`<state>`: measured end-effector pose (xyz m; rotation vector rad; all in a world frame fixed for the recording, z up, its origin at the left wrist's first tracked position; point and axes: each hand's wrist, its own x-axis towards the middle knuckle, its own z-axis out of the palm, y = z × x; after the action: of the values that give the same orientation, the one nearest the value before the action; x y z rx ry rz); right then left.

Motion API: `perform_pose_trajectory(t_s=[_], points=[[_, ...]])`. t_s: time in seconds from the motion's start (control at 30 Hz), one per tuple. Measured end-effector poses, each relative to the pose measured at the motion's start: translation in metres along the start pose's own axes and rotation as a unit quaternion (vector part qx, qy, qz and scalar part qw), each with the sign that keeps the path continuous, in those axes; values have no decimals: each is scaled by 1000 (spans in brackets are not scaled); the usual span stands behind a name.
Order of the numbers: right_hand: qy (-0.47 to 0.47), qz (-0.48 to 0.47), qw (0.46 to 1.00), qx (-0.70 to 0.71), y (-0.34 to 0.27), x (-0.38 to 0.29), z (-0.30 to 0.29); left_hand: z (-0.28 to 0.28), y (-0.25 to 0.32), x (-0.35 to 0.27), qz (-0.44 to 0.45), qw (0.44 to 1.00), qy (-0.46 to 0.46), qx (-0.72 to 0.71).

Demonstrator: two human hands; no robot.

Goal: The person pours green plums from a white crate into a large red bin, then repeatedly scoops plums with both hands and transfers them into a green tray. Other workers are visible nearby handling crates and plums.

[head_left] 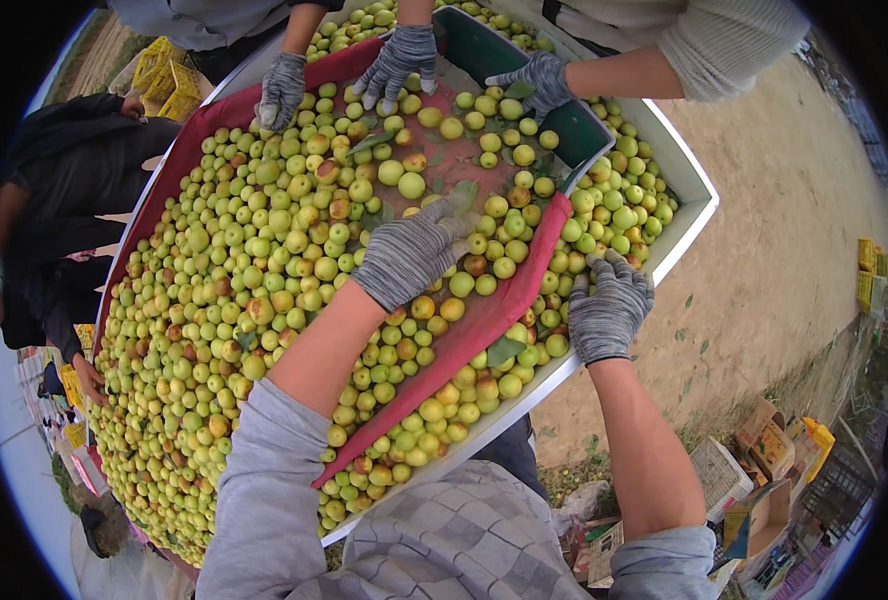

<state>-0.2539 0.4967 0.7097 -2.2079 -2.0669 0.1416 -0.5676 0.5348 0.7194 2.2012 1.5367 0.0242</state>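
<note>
My left hand point(414, 251), in a grey knit glove, reaches over a red cloth sheet point(455, 171) strewn with small yellow-green jujubes point(411, 185). Its fingers are blurred and stretched forward, with thumb and fingers apart. On the right, my right hand point(610, 307) wears the same kind of glove and rests palm down on jujubes point(624, 217) between the cloth's rolled red edge point(522, 292) and the pale rim point(688, 236) of the big container. Its fingers are bent, and what lies under the palm is hidden. Some jujubes have brown patches, and green leaves point(505, 350) lie among them.
Across from me, two people's gloved hands point(282, 86) point(402, 64) point(537, 82) touch the fruit and a dark green bin point(481, 45) lying on its side. More people point(76, 157) stand at left. Cardboard boxes point(759, 517) and a white crate point(718, 476) sit on the ground at lower right.
</note>
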Motion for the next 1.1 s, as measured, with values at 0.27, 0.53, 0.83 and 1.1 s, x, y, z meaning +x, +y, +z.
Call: perform_pose_trajectory(t_s=[0.27,0.53,0.83,1.1], points=[[1,-4,1000,1,0,0,1,9,-24,-16,-138,976,170,-14],[-2,-5,1000,-4,1,0,0,25,13,-57,-115,989,-94,23],[15,-13,1000,-1,3,0,5,26,4,-122,-71,985,154,-9],[10,-9,1000,0,6,-2,8,-9,-87,-135,-388,912,122,60]])
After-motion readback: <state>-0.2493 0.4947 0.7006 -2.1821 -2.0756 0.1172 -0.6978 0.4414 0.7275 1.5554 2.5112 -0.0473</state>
